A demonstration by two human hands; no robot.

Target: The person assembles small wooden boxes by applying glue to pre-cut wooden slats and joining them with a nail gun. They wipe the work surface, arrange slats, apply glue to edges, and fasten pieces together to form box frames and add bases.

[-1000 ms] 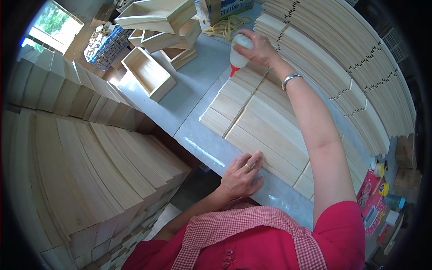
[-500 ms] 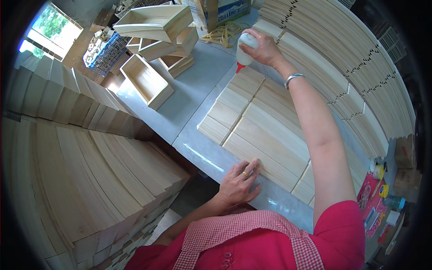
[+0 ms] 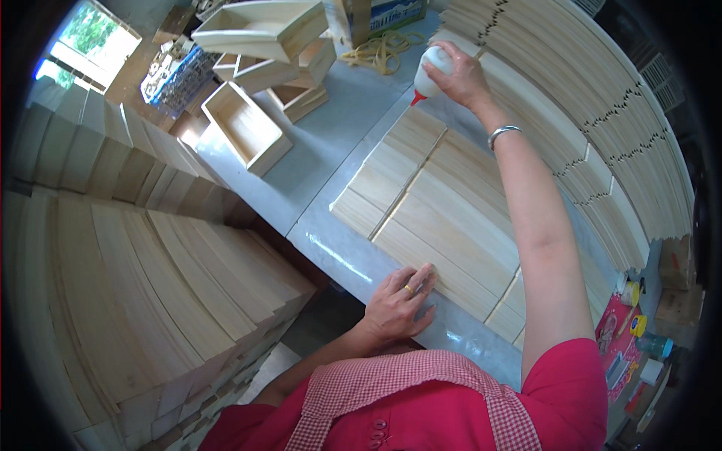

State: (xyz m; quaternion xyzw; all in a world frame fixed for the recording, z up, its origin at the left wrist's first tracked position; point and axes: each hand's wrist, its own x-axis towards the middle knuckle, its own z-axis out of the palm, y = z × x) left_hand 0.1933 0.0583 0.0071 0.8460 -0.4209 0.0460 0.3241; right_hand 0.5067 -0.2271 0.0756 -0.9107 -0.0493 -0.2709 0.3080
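Observation:
My right hand [image 3: 464, 77] is wrapped round a white squeeze bottle [image 3: 431, 72] with a red nozzle, tilted nozzle-down. Its tip is over the far corner of several pale wooden boards [image 3: 459, 203] laid flat side by side, with grooves running across them. Whether the tip touches the wood I cannot tell. A thin line of what looks like glue runs along the boards' far left end. My left hand [image 3: 400, 302] rests with its fingers stretched out at the boards' near edge, holding nothing.
Finished-looking wooden boxes [image 3: 252, 124] stand and stack on the grey table [image 3: 331, 184] at the far left. Yellow bands [image 3: 383, 52] lie at the back. Tall stacks of boards flank the left [image 3: 150, 293] and right [image 3: 556, 98]. Small jars [image 3: 653, 344] stand at far right.
My right hand has moved the bottle a little to the right and away from me, along the boards' end to its far corner. My left hand stays in place.

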